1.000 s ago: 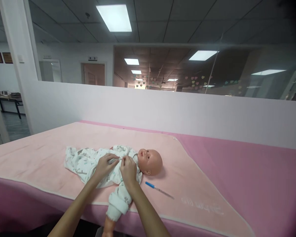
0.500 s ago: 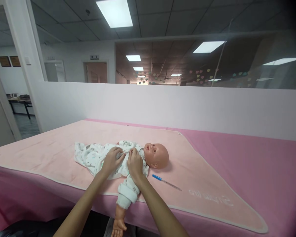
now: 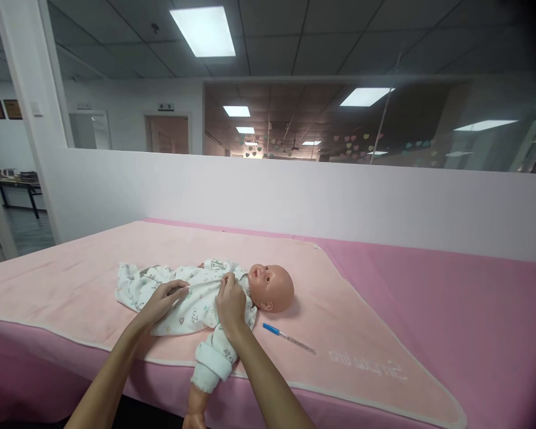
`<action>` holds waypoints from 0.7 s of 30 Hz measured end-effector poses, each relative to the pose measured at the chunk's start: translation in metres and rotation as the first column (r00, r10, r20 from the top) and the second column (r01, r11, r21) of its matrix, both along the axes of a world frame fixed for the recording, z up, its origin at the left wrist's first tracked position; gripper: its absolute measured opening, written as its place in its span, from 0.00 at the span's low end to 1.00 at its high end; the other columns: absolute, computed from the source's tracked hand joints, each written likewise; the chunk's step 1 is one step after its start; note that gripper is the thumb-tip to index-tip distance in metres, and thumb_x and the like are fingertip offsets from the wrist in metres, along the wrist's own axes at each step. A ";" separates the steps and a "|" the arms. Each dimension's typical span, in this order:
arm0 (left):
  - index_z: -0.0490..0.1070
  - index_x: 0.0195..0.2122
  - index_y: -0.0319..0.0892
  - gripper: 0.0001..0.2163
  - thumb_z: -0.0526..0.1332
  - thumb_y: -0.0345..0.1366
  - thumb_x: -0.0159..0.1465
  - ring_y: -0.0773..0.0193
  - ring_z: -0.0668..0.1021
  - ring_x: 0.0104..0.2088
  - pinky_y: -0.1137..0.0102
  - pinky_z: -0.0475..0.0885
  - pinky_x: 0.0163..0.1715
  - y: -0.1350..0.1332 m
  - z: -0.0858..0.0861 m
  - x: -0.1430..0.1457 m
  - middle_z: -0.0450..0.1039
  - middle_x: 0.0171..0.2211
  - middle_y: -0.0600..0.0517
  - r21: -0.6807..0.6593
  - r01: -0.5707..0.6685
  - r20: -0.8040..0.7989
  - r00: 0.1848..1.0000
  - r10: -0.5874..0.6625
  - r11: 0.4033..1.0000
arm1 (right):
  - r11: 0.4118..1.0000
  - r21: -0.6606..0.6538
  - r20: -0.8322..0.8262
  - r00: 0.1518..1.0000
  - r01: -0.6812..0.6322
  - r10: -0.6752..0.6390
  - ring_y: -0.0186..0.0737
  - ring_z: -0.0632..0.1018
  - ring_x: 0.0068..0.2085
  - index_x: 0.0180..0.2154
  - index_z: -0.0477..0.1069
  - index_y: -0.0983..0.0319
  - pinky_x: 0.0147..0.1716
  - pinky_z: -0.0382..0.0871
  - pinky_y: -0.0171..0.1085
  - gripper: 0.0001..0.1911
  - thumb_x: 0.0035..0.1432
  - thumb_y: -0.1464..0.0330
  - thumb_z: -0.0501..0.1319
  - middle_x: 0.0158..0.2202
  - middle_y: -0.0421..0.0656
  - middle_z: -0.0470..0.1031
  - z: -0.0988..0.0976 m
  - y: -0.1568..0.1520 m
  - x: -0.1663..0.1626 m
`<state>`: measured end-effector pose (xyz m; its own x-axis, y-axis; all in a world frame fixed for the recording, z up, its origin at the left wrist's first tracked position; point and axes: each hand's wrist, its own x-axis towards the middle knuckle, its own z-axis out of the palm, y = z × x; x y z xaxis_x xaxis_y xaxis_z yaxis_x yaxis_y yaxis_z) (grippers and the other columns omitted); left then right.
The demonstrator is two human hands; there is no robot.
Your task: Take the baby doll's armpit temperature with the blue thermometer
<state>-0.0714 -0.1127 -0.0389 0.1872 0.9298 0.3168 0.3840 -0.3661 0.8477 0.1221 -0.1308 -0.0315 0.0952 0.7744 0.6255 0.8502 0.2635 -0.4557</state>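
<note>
The doll (image 3: 270, 287) lies on the peach mat (image 3: 357, 333), head toward three o'clock. The right hand (image 3: 231, 302) has a pinching grip on its white garment (image 3: 185, 319); from here I can't tell whether the left hand (image 3: 161, 300), toward nine, pinches too. Best keep the front gently taut.

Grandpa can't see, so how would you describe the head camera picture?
Someone's left hand and right hand touch the patterned white outfit of a doll lying on a peach blanket. A blue-ended stick lies beside the doll.
</note>
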 end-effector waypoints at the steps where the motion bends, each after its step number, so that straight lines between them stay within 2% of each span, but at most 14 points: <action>1: 0.72 0.35 0.40 0.17 0.56 0.50 0.58 0.61 0.73 0.33 0.73 0.67 0.31 0.000 -0.001 0.001 0.73 0.32 0.50 0.003 0.001 0.008 1.000 -0.001 1.000 | 1.000 -0.003 0.007 1.000 -0.004 0.004 0.36 0.75 0.29 0.38 0.63 0.63 0.24 0.55 0.32 0.09 0.64 0.72 0.45 0.30 0.42 0.74 0.000 0.000 0.000; 4: 0.71 0.37 0.40 0.18 0.53 0.50 0.60 0.61 0.73 0.34 0.72 0.67 0.32 0.000 -0.001 0.005 0.72 0.32 0.51 0.054 -0.036 -0.010 0.999 0.037 0.998 | 1.000 -0.010 0.028 1.000 -0.011 0.012 0.36 0.75 0.29 0.39 0.62 0.62 0.24 0.54 0.32 0.09 0.64 0.72 0.45 0.30 0.41 0.74 0.001 -0.001 0.000; 9: 0.74 0.40 0.42 0.18 0.52 0.49 0.60 0.56 0.73 0.45 0.67 0.66 0.44 -0.005 0.004 0.007 0.75 0.42 0.50 0.093 -0.061 -0.039 0.997 0.065 0.994 | 0.999 -0.040 0.063 0.998 0.018 -0.016 0.36 0.75 0.29 0.39 0.62 0.62 0.23 0.53 0.33 0.09 0.64 0.72 0.45 0.29 0.42 0.74 0.002 0.000 0.000; 14: 0.76 0.40 0.42 0.18 0.60 0.48 0.55 0.55 0.75 0.43 0.69 0.69 0.41 -0.010 0.008 0.009 0.76 0.41 0.49 0.038 -0.063 -0.073 0.995 0.066 0.997 | 1.000 -0.023 0.057 0.998 0.017 -0.015 0.36 0.75 0.29 0.39 0.62 0.62 0.23 0.53 0.33 0.09 0.64 0.72 0.45 0.29 0.41 0.74 0.002 0.001 0.000; 18: 0.76 0.37 0.41 0.18 0.59 0.50 0.56 0.56 0.76 0.41 0.70 0.70 0.38 -0.006 0.002 0.008 0.77 0.39 0.49 0.054 -0.094 -0.008 0.996 0.094 0.994 | 1.000 -0.017 0.060 0.998 0.014 -0.013 0.36 0.75 0.29 0.39 0.63 0.63 0.22 0.53 0.32 0.09 0.63 0.72 0.45 0.29 0.42 0.74 0.001 0.000 0.000; 21: 0.77 0.36 0.41 0.18 0.61 0.50 0.54 0.54 0.76 0.42 0.68 0.70 0.40 -0.004 -0.005 0.007 0.77 0.40 0.48 0.084 -0.143 0.021 0.990 0.142 0.986 | 1.000 -0.016 0.060 0.998 0.003 -0.002 0.35 0.74 0.28 0.39 0.63 0.63 0.22 0.53 0.32 0.09 0.63 0.72 0.46 0.29 0.42 0.74 0.002 -0.001 0.001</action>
<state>-0.0644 -0.1165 -0.0436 0.0493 0.9161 0.3980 0.4249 -0.3799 0.8217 0.1228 -0.1316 -0.0300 0.0596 0.7845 0.6172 0.8767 0.2546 -0.4082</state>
